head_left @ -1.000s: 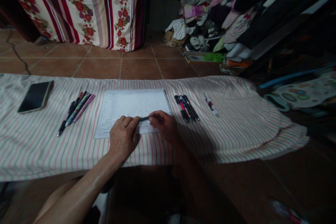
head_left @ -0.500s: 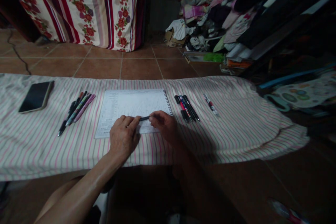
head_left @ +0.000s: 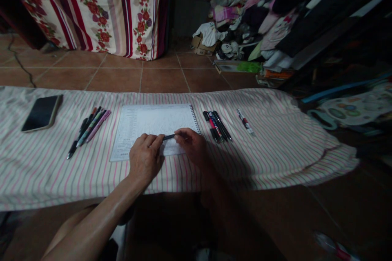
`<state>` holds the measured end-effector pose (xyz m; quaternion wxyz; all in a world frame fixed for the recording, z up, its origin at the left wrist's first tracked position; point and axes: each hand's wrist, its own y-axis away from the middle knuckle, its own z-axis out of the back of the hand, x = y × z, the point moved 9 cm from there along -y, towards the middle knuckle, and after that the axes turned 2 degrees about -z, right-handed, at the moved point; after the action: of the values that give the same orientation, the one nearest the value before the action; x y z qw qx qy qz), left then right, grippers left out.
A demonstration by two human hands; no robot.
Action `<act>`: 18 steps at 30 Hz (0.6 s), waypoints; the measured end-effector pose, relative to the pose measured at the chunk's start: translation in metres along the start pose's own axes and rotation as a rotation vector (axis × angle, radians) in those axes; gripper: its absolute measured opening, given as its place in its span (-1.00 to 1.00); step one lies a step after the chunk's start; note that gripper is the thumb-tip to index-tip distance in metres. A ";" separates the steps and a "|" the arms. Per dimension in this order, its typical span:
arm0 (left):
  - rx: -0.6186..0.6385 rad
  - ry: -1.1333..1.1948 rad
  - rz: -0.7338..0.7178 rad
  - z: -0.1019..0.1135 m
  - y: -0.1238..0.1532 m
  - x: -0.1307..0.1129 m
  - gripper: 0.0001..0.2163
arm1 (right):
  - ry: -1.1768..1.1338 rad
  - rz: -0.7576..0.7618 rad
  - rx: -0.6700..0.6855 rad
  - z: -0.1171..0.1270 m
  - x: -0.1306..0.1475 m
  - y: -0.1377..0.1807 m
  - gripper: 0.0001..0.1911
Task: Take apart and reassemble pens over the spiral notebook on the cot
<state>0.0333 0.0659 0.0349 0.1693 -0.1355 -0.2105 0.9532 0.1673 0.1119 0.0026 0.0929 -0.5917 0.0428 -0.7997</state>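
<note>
Both hands pinch one dark pen (head_left: 168, 136) held level over the near edge of a spiral notebook (head_left: 153, 124) lying open on a pink-striped cloth (head_left: 275, 147). My left hand (head_left: 144, 159) grips the pen's left end with closed fingers. My right hand (head_left: 192, 146) closes on its right end. A group of several pens (head_left: 88, 129) lies left of the notebook. Another group of pens (head_left: 217, 124) lies right of it, with a single pen (head_left: 245, 121) further right.
A dark phone (head_left: 41, 112) lies at the cloth's far left. Beyond the cloth are brown floor tiles (head_left: 116, 77), a floral striped fabric (head_left: 101, 8) hanging at the back left and a heap of clothes (head_left: 245, 20) at the back right. Toys lie on the right.
</note>
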 end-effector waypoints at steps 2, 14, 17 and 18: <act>0.035 -0.012 0.009 -0.003 -0.002 0.000 -0.64 | 0.144 0.145 -0.061 0.005 0.013 0.001 -0.75; -0.082 -0.031 -0.101 0.017 -0.003 -0.025 -0.73 | 0.585 0.483 0.107 -0.017 0.048 0.015 -0.73; -0.245 -0.023 -0.139 0.035 -0.002 -0.031 -0.66 | 0.563 0.460 0.102 -0.011 0.046 0.015 -0.71; -0.304 -0.018 -0.133 0.042 -0.001 -0.032 -0.63 | 0.544 0.432 0.091 -0.008 0.046 0.014 -0.71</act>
<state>0.0484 0.0396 0.0776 0.2075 -0.1366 -0.3624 0.8983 0.1481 0.0884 0.0403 0.2714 -0.3295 0.1545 -0.8910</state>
